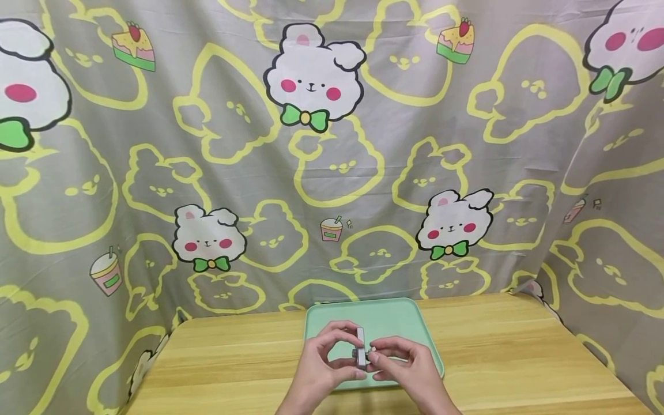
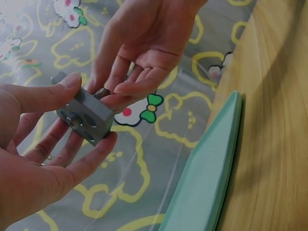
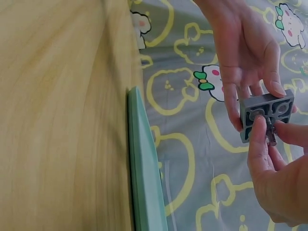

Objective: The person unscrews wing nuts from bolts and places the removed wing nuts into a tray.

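My left hand (image 1: 323,364) grips a grey square block (image 1: 361,346) by its edges, thumb on one side and fingers on the other, above the green tray (image 1: 389,314). In the left wrist view one face of the block (image 2: 87,114) shows round holes. The right wrist view shows its other face (image 3: 276,109), ribbed and hollowed, with round sockets. My right hand (image 1: 412,364) pinches a small dark metal fitting (image 3: 272,138) against that ribbed face. Fingertips cover part of the fitting, and its exact kind I cannot tell.
The tray lies on a wooden table (image 1: 233,357), its raised rim around it. Behind and at both sides hangs a grey curtain (image 1: 332,184) printed with yellow outlines and white cartoon animals, reaching down to the table's edges.
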A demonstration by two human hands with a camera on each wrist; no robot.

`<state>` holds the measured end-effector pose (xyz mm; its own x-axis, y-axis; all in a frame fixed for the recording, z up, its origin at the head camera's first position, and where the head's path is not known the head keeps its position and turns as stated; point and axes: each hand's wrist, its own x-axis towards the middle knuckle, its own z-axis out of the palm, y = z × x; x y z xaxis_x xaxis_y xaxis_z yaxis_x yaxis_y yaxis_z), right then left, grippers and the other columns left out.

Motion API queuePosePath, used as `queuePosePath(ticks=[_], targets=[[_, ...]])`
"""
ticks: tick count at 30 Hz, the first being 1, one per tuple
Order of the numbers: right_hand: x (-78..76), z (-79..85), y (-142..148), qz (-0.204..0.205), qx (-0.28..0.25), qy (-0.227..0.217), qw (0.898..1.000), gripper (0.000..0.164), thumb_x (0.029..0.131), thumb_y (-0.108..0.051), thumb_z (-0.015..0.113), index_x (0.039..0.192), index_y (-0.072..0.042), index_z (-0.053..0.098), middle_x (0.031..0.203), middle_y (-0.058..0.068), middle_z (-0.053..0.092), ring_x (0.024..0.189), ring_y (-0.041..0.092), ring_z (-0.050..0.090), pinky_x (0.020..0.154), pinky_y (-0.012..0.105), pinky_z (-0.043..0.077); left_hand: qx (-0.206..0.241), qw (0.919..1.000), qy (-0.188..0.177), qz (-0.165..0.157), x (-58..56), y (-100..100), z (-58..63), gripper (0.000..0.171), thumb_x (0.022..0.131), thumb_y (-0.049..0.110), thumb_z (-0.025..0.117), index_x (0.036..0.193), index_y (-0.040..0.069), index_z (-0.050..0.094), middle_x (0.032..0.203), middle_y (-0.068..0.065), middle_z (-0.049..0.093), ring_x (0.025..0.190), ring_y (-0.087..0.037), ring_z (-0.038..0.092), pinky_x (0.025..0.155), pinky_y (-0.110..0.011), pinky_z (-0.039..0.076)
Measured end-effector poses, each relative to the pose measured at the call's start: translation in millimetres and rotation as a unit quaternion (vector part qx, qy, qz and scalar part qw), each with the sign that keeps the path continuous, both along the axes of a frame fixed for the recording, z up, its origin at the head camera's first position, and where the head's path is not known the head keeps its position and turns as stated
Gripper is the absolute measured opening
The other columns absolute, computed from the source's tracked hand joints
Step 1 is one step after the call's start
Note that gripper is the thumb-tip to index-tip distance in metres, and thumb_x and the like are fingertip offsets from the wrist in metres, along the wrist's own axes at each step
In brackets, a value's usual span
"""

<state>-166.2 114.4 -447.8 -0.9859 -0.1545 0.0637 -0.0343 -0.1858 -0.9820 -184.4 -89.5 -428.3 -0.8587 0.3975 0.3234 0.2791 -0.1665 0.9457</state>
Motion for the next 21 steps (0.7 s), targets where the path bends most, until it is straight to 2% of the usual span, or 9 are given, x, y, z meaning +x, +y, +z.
queuePosePath(ticks=[4,7,10,13,15,17,19,21], targets=[[-0.4,-2.0,-1.1,-0.004,-0.003,0.001,1.0,0.033,0.096,-0.008,0.073,0.12,0.013,0.064,0.101,0.018,0.072,0.087,0.026,0.076,0.079,0.041,0.066,-0.003,1.0,-0.001,0.002,0.1,0.4,-0.9,0.038,0.072,-0.013,0.085,0.106,-0.004,0.072,0.134,-0.022,0.054,0.123,-0.026,0.057,0.091,-0.047,0.061],[0.2,-2.2,-2.7,-0.018,0.013,0.022,1.0,0.03,0.095,-0.006,0.074,0.117,0.013,0.065,0.102,0.018,0.072,0.087,0.024,0.076,0.078,0.039,0.066,-0.005,1.0,-0.003,0.003,-0.5,0.1,-1.5,0.039,0.072,-0.012,0.086,0.107,-0.003,0.072,0.134,-0.021,0.054,0.123,-0.027,0.057,0.091,-0.047,0.062],[2.6,-1.7,-4.9,-0.04,0.044,0.067,0.996,0.025,0.092,-0.004,0.076,0.111,0.011,0.067,0.103,0.019,0.071,0.088,0.021,0.076,0.078,0.035,0.065,-0.002,1.0,-0.009,0.002,-1.3,-0.8,-2.2,0.04,0.072,-0.009,0.087,0.108,-0.004,0.071,0.135,-0.021,0.054,0.123,-0.027,0.057,0.091,-0.047,0.061],[5.4,-3.0,-7.6,-0.066,0.086,0.133,0.985,0.016,0.091,-0.007,0.078,0.104,0.001,0.072,0.102,0.015,0.072,0.089,0.018,0.075,0.079,0.031,0.065,0.004,0.9999,-0.016,0.0,-2.2,-2.1,-2.4,0.042,0.072,-0.006,0.089,0.11,-0.006,0.07,0.136,-0.021,0.054,0.125,-0.027,0.057,0.092,-0.047,0.061],[6.3,-5.4,-9.2,-0.085,0.117,0.194,0.97,0.011,0.091,-0.008,0.078,0.101,-0.007,0.074,0.099,0.008,0.074,0.088,0.017,0.075,0.078,0.03,0.065,0.007,0.9998,-0.019,-0.001,-2.6,-3.0,-2.5,0.043,0.073,-0.004,0.089,0.111,-0.007,0.07,0.136,-0.021,0.053,0.125,-0.027,0.057,0.092,-0.048,0.061],[5.7,-8.8,-10.2,-0.103,0.15,0.267,0.946,0.014,0.09,-0.005,0.078,0.099,-0.015,0.074,0.098,0.002,0.074,0.089,0.016,0.074,0.078,0.029,0.065,0.009,0.9997,-0.021,-0.002,-2.8,-3.8,-2.5,0.044,0.074,-0.003,0.089,0.112,-0.007,0.069,0.137,-0.021,0.053,0.126,-0.027,0.058,0.092,-0.048,0.061],[4.0,-12.0,-10.3,-0.119,0.181,0.347,0.912,0.025,0.087,0.002,0.08,0.099,-0.019,0.074,0.099,-0.002,0.074,0.09,0.016,0.073,0.078,0.026,0.064,0.014,0.9996,-0.023,-0.005,-2.7,-4.6,-2.4,0.044,0.074,-0.003,0.089,0.113,-0.008,0.069,0.138,-0.021,0.053,0.126,-0.027,0.057,0.092,-0.049,0.061],[1.3,-14.6,-9.6,-0.134,0.207,0.421,0.873,0.036,0.082,0.008,0.082,0.099,-0.022,0.072,0.102,-0.002,0.073,0.092,0.016,0.072,0.081,0.022,0.062,0.018,0.9995,-0.024,-0.007,-2.5,-5.4,-2.2,0.043,0.075,-0.003,0.089,0.113,-0.008,0.069,0.138,-0.022,0.052,0.126,-0.028,0.057,0.093,-0.049,0.061]])
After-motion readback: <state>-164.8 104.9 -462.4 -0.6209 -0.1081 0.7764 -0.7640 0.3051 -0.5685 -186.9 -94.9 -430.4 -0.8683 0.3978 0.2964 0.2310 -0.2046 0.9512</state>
